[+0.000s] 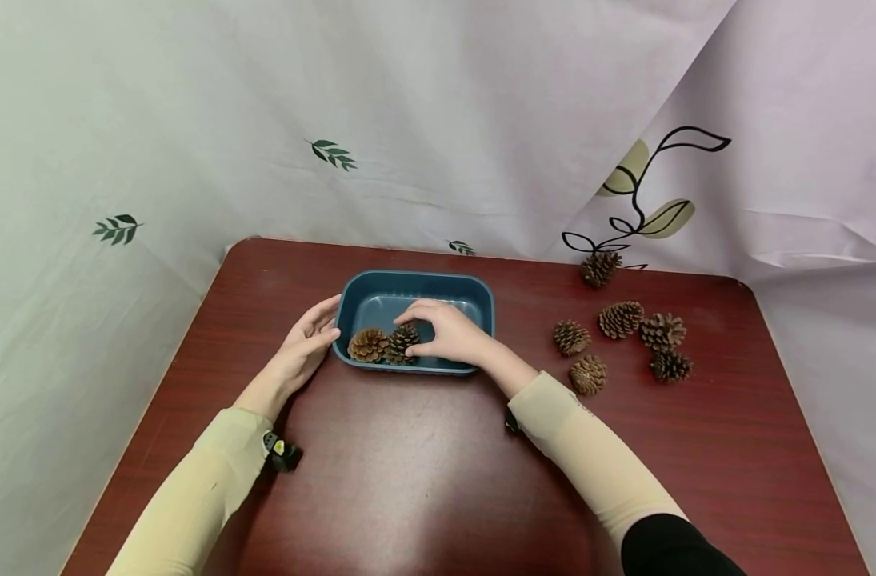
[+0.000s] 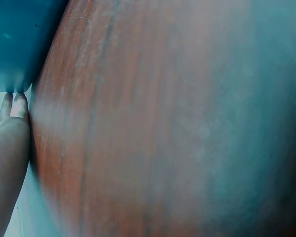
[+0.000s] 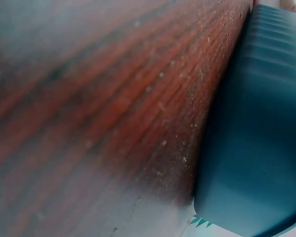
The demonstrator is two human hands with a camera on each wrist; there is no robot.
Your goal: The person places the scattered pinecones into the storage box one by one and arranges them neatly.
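Pinecones (image 1: 369,345), 2 in blue container (image 1: 376,310), right hand (image 1: 448,332) holding 1

No text, label, brand, number or sign can be read in the head view or the 2 wrist views. 1 faint mark (image 1: 584,407) on the right sleeve (image 1: 592,452) is too small to make out.

I'm seeing glare (image 1: 398,456) coming off a reddish table (image 1: 726,448), and pale leaf-print cloth (image 1: 438,104) is hanging behind it.
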